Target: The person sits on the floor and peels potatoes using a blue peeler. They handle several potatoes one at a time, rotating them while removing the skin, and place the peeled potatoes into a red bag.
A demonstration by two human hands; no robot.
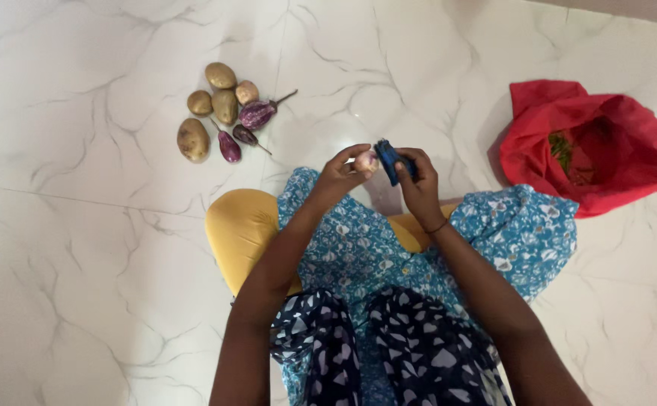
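Onion: a small pale bulb, likely an onion or garlic [367, 160], sits pinched in the left hand [341, 174], raised above the lap so both hands can meet on it.
Left fingers: clamped around the bulb, steadying it.
Right hand [418, 180]: fingers wrapped tight on a dark blue tool [388, 159], its edge touching the bulb.
Vegetables: potatoes [193, 139] and small purple eggplants [257, 114] lie grouped on the white marble floor [80, 225], within reach.
Red bag [629, 150]: lies open to the right, with greens inside.
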